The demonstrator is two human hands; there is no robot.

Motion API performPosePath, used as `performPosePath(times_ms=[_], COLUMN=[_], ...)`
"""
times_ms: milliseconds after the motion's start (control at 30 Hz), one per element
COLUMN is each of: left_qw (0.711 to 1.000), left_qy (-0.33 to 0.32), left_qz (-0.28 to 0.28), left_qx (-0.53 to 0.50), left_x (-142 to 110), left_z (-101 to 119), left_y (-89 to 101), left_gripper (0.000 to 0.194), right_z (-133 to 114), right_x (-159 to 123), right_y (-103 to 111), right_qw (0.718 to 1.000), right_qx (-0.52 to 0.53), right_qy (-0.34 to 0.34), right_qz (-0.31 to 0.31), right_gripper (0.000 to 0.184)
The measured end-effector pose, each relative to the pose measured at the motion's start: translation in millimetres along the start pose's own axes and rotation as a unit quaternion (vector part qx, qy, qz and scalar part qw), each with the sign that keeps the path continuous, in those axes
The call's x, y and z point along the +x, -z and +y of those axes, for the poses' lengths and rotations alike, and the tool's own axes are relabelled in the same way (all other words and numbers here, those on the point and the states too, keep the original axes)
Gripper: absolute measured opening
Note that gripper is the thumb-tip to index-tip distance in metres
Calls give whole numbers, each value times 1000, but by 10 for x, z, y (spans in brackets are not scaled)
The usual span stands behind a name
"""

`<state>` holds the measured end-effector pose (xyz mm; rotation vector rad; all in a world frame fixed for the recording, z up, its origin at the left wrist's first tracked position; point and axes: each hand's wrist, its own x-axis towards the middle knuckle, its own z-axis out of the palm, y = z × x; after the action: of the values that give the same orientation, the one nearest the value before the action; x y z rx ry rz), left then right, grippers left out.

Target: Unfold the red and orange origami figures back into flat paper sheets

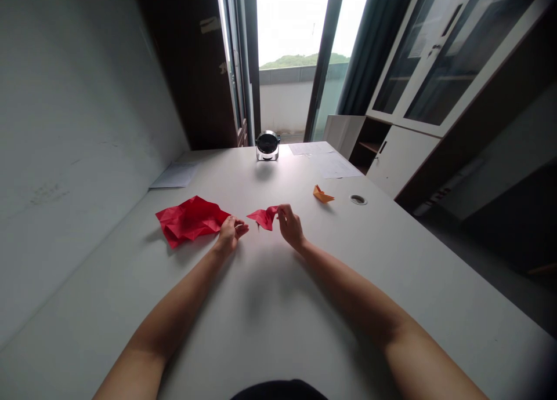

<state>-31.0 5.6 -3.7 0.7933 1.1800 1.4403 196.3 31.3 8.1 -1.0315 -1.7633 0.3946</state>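
My right hand (290,225) pinches a small folded red paper piece (263,217) just above the white table (270,307). My left hand (231,232) rests on the table to its left, fingers loosely curled and apart, holding nothing. Its back lies next to a larger crumpled red paper sheet (188,220) that lies flat on the table. A small folded orange paper figure (322,195) sits further right, apart from both hands.
A small round black fan (267,145) stands at the table's far end. White paper sheets (174,175) lie at the far left and near the far right edge. A round cable hole (358,200) is right of the orange figure. A wall borders the left side.
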Motion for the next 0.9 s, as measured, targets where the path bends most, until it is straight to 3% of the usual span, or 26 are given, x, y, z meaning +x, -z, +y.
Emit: performPosePath(times_ms=[100, 200, 300, 400, 500, 633, 767, 900], left_qw=[999, 993, 937, 886, 872, 889, 917, 902], left_qy=[18, -81, -229, -286, -298, -282, -240, -255], left_qz=[7, -1, 3, -68, -117, -128, -124, -129], left_qx=[-33, 82, 263, 359, 370, 338, 293, 324], left_x=[-49, -190, -378, -532, -613, -657, -676, -643], left_z=[51, 115, 187, 236, 254, 272, 270, 205], left_y=[-43, -141, -255, -354, -418, -441, -437, -413], left_gripper=[23, 21, 18, 16, 29, 50, 50, 43], right_z=[-10, -26, -39, -39, -30, -32, -49, -58], right_x=[-1, -8, -11, -4, 4, 4, 2, -4], right_y=[2, -7, -4, 11, 17, 13, 14, 16], right_qw=[1000, 998, 997, 995, 993, 989, 987, 988], right_qx=[-20, -39, -66, -93, -114, -142, -148, -144], right_qy=[19, 33, 35, 28, 17, 12, 12, 9], right_qz=[-4, -20, -35, -37, -36, -47, -60, -61], right_gripper=[24, 24, 24, 22, 18, 15, 13, 13])
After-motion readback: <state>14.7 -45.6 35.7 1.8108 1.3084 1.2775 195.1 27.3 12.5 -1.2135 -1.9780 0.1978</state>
